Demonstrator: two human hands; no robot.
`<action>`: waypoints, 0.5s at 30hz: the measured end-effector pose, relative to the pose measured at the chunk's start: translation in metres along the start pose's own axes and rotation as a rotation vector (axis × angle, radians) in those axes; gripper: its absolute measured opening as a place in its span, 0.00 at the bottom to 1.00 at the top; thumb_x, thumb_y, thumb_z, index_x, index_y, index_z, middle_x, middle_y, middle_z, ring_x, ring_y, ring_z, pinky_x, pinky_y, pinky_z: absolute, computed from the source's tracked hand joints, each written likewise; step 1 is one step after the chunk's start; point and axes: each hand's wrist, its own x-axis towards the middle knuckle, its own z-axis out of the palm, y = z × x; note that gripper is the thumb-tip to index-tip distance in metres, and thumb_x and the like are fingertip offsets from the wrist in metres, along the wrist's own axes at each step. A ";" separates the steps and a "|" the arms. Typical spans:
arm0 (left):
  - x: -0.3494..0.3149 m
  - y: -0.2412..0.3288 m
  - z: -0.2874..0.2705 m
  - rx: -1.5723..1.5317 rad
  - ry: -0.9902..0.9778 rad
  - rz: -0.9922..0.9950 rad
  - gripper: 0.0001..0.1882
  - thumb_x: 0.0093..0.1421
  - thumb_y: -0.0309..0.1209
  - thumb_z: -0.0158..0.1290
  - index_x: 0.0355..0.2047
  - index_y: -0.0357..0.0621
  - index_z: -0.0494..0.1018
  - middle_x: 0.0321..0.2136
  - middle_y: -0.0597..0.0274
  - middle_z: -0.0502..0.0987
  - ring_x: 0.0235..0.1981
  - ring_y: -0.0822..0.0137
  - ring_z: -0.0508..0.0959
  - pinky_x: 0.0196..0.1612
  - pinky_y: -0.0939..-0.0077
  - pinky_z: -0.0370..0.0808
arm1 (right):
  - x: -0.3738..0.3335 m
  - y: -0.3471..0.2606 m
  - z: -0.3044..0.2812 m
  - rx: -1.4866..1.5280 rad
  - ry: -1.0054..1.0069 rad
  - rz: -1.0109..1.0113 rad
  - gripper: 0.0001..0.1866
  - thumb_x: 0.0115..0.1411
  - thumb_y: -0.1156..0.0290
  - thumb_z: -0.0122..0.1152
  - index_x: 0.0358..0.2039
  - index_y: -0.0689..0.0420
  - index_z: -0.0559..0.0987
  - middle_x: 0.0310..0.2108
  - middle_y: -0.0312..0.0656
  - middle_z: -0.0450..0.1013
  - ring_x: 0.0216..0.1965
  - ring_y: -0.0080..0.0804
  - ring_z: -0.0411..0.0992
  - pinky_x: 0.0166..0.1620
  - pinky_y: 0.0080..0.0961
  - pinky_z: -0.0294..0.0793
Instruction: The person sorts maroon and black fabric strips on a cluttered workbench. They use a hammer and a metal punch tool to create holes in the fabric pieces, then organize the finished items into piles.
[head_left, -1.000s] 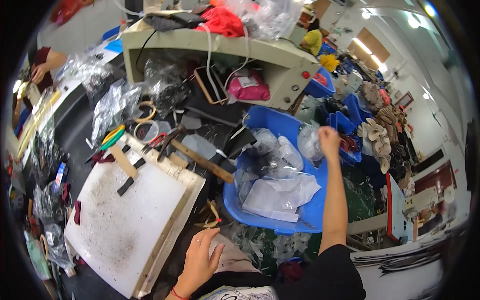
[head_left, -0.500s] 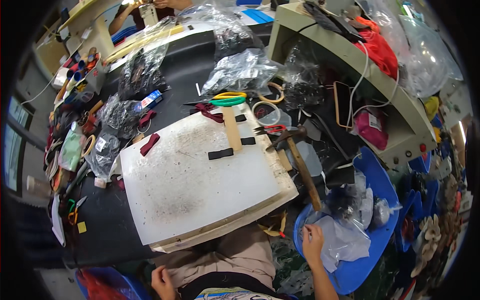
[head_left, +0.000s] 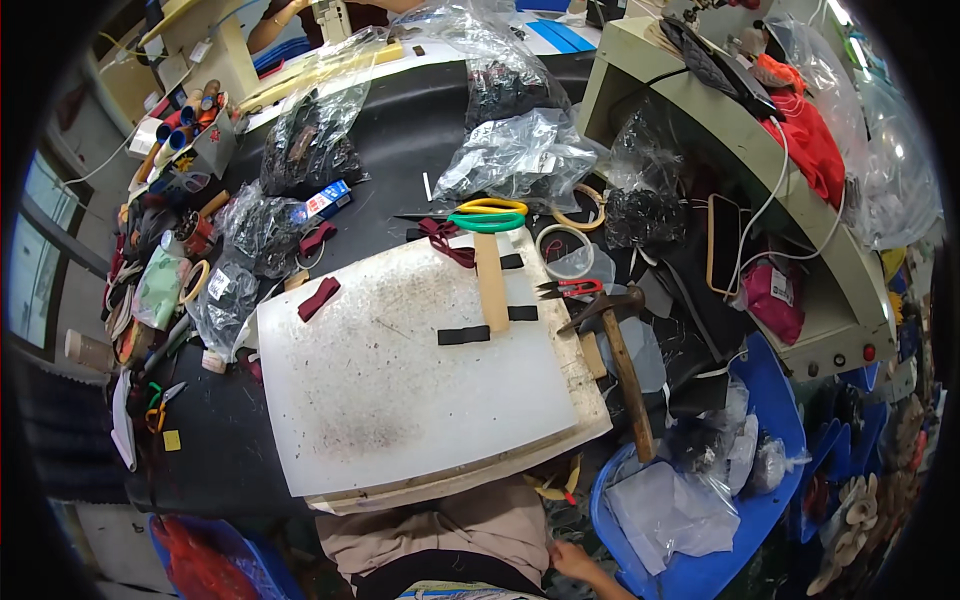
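Observation:
My right hand hangs low beside my right thigh, near the blue tub; its fingers are too small and partly hidden to read. My left hand does not show. In front of me a white board lies on the bench. On it rest a dark red bow, two short black strips, one of them a black strip, and a beige strip. Scissors with yellow and green handles lie at its far edge. A hammer lies along the right side, near red-handled thread snips.
Clear bags with black contents stand at the back. Tape rolls and a phone lie to the right, below a beige machine housing. Another pair of scissors is at far left. A person's arms show across the bench.
My right hand has drawn back from the tub toward my thigh. My left hand has left the view. The whole scene has shifted slightly right and down with my head.

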 end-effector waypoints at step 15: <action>0.035 0.097 -0.047 0.141 -0.039 0.129 0.13 0.57 0.35 0.51 0.37 0.40 0.76 0.34 0.46 0.78 0.37 0.52 0.78 0.42 0.65 0.73 | -0.004 0.025 0.045 0.468 -0.334 0.376 0.17 0.57 0.67 0.47 0.44 0.63 0.71 0.43 0.59 0.71 0.44 0.55 0.70 0.47 0.41 0.70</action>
